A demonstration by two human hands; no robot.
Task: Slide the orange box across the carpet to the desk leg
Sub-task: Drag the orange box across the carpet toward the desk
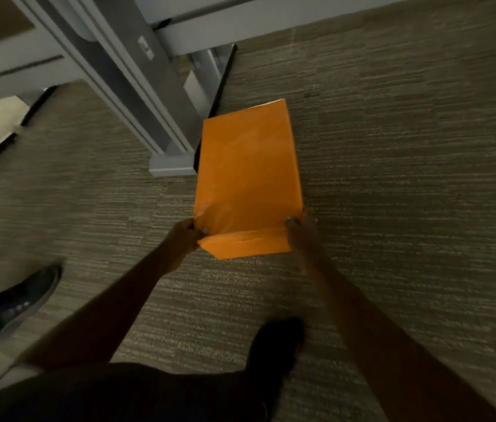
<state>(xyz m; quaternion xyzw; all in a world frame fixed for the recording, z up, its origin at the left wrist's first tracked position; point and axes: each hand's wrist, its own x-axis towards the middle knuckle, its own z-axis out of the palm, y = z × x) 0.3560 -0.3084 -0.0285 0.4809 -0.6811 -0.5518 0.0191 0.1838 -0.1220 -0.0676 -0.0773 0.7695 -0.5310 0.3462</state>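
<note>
Fingers mostly hidden behind orange box; frame blurred.

Desk leg left of box — open carpet right

Dim indoor light, soft blur throughout, wide-angle bend at the edges.

The orange box is the brightest thing in view, with a faint pale sheen across its top face. The carpet reads lighter toward the upper right and darkens toward the lower edge, where the person's clothing is nearly black without detail. Both arms are in deep shade, the left hand and right hand smeared and indistinct. A dark shadow lies between the box and the desk leg. Carpet texture streaks sideways. Straight desk rails splay outward near the frame's border.
</note>
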